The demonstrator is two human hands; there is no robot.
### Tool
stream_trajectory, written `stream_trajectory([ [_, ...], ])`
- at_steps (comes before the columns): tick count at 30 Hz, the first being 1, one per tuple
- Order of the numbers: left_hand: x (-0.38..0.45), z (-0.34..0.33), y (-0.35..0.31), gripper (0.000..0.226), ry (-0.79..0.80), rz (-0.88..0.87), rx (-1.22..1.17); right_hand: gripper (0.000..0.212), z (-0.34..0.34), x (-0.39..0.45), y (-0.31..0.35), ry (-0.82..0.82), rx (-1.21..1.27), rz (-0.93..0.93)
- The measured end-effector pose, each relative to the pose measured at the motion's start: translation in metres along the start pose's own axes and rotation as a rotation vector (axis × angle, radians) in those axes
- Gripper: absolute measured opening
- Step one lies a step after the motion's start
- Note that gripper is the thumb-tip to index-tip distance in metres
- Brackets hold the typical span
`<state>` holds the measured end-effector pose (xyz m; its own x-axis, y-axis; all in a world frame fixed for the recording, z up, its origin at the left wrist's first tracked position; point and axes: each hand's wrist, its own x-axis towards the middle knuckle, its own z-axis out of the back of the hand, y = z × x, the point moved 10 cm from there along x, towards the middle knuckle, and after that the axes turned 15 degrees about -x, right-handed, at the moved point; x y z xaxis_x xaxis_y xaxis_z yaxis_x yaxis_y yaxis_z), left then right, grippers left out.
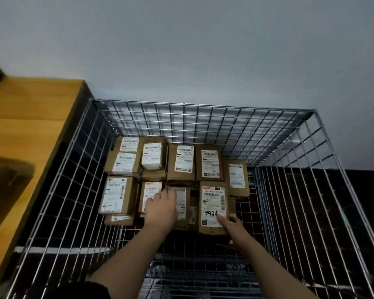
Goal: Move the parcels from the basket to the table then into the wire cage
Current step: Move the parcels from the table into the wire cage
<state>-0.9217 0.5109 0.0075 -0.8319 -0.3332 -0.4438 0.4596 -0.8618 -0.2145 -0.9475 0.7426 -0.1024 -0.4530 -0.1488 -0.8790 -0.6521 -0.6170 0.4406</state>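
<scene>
Both forearms reach down into the wire cage (203, 117) from its near side. The right hand (232, 226) holds the near right corner of a brown parcel marked "7936" (213, 207): the thumb lies on the label beside the handwritten number and the fingers curl round the near edge, where they are mostly hidden, so how far they wrap under it cannot be told. The left hand (161, 207) lies palm down, fingers fairly straight and together, on a smaller labelled parcel (180, 203) just left of the held one; its fingertips reach that parcel's far left corner, and the hand also covers part of a parcel with a red-topped label (152, 189) on its left. Whether the thumb is tucked under an edge is not clear in this dim view.

Further left of the left hand stands a parcel marked "4-2" (117, 195), resting on a flatter carton. Beyond both hands a far row of labelled parcels (183, 161) runs along the back of the cage, close against one another, and another parcel (236, 176) lies just beyond and to the right of the held one. All lie label up on the mesh floor.

Outside the cage, well left of the left hand, runs the wooden table (30, 117), with a blurred brown shape near its left edge. A pale wall (203, 50) rises behind.
</scene>
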Motion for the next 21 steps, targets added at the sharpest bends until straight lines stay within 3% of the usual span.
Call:
stream_trajectory([
  [3,0.02,-0.035,-0.002,0.045,0.013,-0.012,0.016,0.096,0.002,0.036,-0.018,-0.013,-0.097,0.006],
  [9,0.054,-0.111,0.003,0.055,0.076,-0.052,-0.018,0.073,-0.016,0.093,-0.038,0.043,-0.15,0.03],
  [15,0.066,-0.162,0.011,0.081,0.168,-0.099,0.04,0.076,-0.032,0.133,-0.052,0.07,-0.06,0.014],
  [21,0.076,-0.184,0.013,0.084,0.182,-0.112,0.066,0.064,-0.044,0.158,-0.051,0.056,0.079,0.037],
])
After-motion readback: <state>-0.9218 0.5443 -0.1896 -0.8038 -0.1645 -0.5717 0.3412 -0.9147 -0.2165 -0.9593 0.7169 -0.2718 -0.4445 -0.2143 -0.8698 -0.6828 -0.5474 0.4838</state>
